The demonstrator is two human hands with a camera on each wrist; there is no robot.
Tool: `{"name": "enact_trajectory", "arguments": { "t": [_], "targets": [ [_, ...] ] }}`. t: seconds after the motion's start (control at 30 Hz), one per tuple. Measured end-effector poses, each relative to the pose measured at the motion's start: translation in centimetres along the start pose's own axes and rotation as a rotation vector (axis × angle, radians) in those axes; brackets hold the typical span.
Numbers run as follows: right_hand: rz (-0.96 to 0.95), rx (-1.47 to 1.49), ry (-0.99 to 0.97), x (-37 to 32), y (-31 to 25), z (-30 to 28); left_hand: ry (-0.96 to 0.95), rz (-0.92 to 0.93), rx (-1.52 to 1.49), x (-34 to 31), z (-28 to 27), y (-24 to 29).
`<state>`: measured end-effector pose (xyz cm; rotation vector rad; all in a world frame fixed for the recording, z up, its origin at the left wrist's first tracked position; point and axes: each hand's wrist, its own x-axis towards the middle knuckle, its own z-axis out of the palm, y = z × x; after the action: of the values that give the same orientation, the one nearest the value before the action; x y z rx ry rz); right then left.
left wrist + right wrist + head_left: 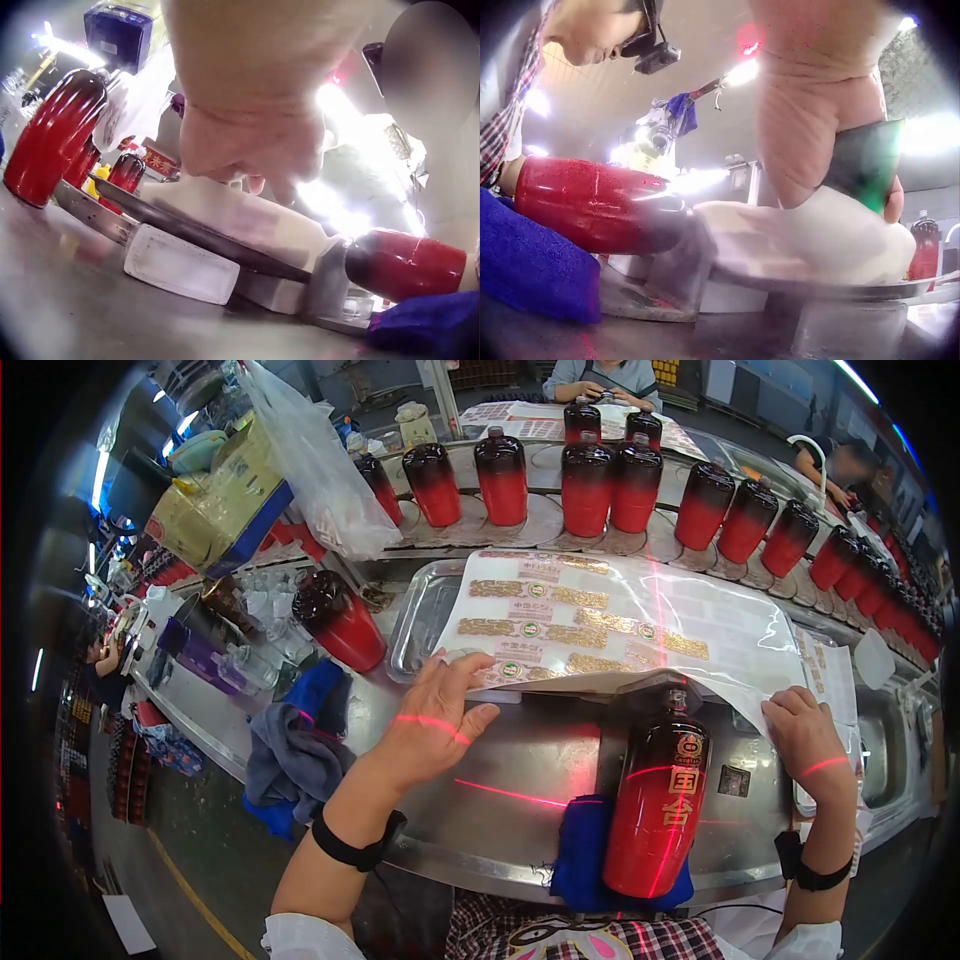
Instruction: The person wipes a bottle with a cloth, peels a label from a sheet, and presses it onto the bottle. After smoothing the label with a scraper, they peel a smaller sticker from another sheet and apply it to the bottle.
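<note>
A white sheet of gold-and-pink printed labels point(530, 628) lies over a metal tray point(410, 622), its front edge lifted. My left hand point(430, 710) rests at the sheet's left front corner, fingers bent over the edge and thumb apart from it. At the right front corner, my right hand point(812, 740) pinches the sheet. In the right wrist view, a dark flat piece point(864, 161) shows between that thumb and the fingers. Between my hands, a red-and-black bottle point(655, 810) with gold characters lies on a blue cloth point(583, 850), its neck end at a grey support point(679, 274).
Several red-and-black bottles point(500, 480) stand on the curved conveyor point(545, 520) behind the tray. Another bottle point(338, 622) leans in view at left, near a grey-blue towel point(295, 750). A plastic bag point(325, 480) hangs at back left. Another person point(600, 380) sits across.
</note>
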<state>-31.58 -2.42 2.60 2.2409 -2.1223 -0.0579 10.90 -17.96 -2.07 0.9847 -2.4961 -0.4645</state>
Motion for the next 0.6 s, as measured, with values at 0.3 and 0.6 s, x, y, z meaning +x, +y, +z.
{"name": "enact_trajectory", "arguments": {
  "t": [0.3,0.6],
  "targets": [
    [0.014,-0.002,-0.016,0.3,-0.2,0.2,-0.003,-0.178,-0.458,0.2,-0.2,-0.8],
    [-0.001,-0.006,0.002,0.2,0.4,0.8,0.108,-0.352,-0.251,2.0,-0.1,-5.0]
  ]
}}
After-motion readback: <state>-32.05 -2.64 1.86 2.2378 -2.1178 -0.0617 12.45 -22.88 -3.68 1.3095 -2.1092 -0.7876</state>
